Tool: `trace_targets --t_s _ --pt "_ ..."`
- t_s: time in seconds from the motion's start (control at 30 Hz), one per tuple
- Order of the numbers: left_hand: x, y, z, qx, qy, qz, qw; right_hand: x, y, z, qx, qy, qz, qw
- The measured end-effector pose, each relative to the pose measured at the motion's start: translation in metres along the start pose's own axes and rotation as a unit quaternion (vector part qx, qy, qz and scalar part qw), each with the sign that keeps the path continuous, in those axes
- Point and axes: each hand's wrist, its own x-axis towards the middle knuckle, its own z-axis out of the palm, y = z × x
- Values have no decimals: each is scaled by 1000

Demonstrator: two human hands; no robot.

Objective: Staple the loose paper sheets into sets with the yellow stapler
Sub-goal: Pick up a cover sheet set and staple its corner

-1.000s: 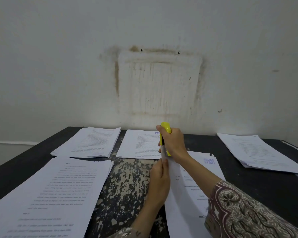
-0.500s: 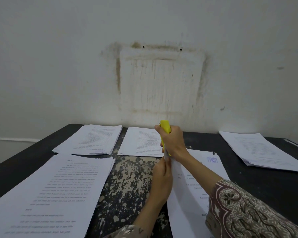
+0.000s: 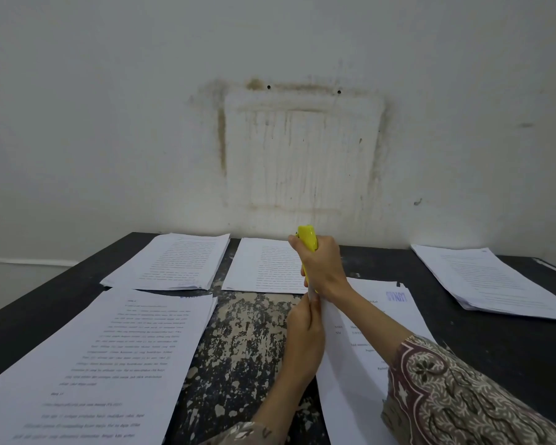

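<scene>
From the head view, the right hand (image 3: 323, 268) is wrapped tight around the yellow stapler (image 3: 308, 244), held nearly upright above the middle of the table (image 3: 495, 342). Just below it, the left hand (image 3: 304, 340) pinches the left edge of the paper set (image 3: 350, 374), lifting that corner up to the stapler's lower end. Other paper stacks lie flat around them: near left (image 3: 103, 358), far left (image 3: 174, 261), far middle (image 3: 264, 268), far right (image 3: 491, 277).

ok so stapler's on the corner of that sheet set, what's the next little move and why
Probably squeeze the stapler shut. The right hand already grips it over the top corner of the paper set, and the left hand pinches that edge steady.
</scene>
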Motion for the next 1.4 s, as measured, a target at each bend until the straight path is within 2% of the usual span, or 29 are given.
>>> trace_targets --t_s 0.17,0.33,0.57,0.67,0.77,0.93,1.07,1.3,1.4 --pt "0 1 0 -14 2 -3 1000 1 2 0 -8 -16 13 1000" --pt "2 -2 -2 -16 -6 -13 1000 7 4 -9 24 -65 57 996" --pt "6 -7 -2 -15 6 -26 1000 21 13 -43 12 23 95 995" --pt "6 -7 -5 -15 21 -19 999 26 21 -69 -66 44 76 994" --pt "8 -7 -7 4 53 -12 999 20 34 -98 -167 17 49 985" --pt "10 -5 -9 41 88 3 995 -5 74 -146 -330 -40 102 937" --pt "9 -5 -8 69 96 13 993 -27 94 -173 -436 -46 151 886" --pt "6 -4 -6 117 74 52 989 -51 106 -185 -550 -20 181 815" --pt "6 -6 -6 127 55 53 989 -53 108 -185 -569 -17 179 803"
